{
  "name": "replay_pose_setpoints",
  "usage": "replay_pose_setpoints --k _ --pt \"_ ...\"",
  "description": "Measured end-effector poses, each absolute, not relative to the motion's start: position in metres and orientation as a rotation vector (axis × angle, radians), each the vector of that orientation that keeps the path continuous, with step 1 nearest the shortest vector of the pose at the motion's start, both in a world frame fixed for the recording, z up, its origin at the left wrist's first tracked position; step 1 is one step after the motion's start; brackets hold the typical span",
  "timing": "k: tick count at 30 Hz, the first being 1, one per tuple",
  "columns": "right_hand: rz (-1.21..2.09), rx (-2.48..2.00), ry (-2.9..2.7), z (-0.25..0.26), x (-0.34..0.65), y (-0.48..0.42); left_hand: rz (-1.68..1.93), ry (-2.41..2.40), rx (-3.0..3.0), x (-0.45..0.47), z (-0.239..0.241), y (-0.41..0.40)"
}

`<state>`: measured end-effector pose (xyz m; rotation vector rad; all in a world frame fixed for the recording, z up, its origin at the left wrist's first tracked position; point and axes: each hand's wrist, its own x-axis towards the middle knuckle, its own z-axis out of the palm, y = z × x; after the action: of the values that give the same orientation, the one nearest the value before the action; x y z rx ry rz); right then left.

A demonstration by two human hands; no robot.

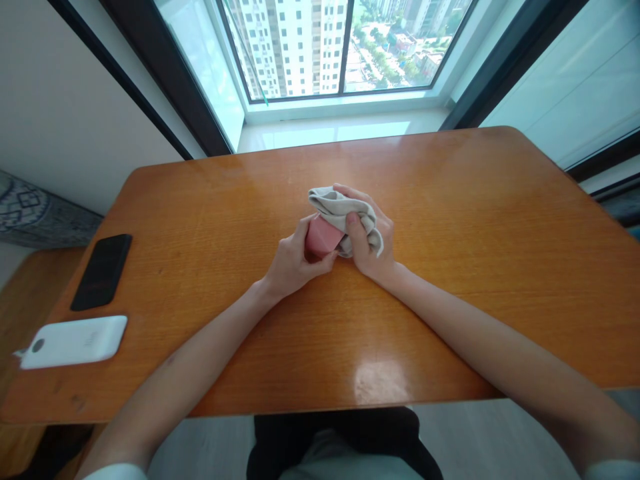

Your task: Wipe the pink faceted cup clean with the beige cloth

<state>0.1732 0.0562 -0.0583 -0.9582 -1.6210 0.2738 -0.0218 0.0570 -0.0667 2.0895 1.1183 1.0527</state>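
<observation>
At the middle of the orange wooden table [450,220] my left hand [293,261] is closed round a small pink box-like object [323,237], holding it just above the tabletop. My right hand [370,243] grips a crumpled beige cloth [336,205], which drapes over the top and right side of the pink object. My right thumb presses the cloth against it. Part of the pink object is hidden under the cloth and my fingers.
A black phone [103,270] lies face down near the table's left edge. Just in front of it lies a white power bank or phone [75,341]. A large window [330,47] lies beyond the far edge. A lower wooden surface [20,293] adjoins on the left.
</observation>
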Motion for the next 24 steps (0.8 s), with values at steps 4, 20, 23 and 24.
replay_pose_setpoints --k 4,20,23,24 --pt "0.479 -1.090 -1.368 -0.065 0.172 0.060 1.028 1.129 2.108 -0.022 -0.067 0.057" --pt "0.560 -1.175 -1.140 -0.072 0.177 0.065 1.037 1.131 2.096 -0.024 -0.064 0.057" --pt "0.221 -0.964 -1.475 -0.061 0.176 0.053 1.039 1.120 2.086 -0.025 -0.068 0.057" --pt "0.097 -0.889 -1.611 -0.058 0.176 0.050 1.035 1.113 2.069 -0.025 -0.071 0.058"
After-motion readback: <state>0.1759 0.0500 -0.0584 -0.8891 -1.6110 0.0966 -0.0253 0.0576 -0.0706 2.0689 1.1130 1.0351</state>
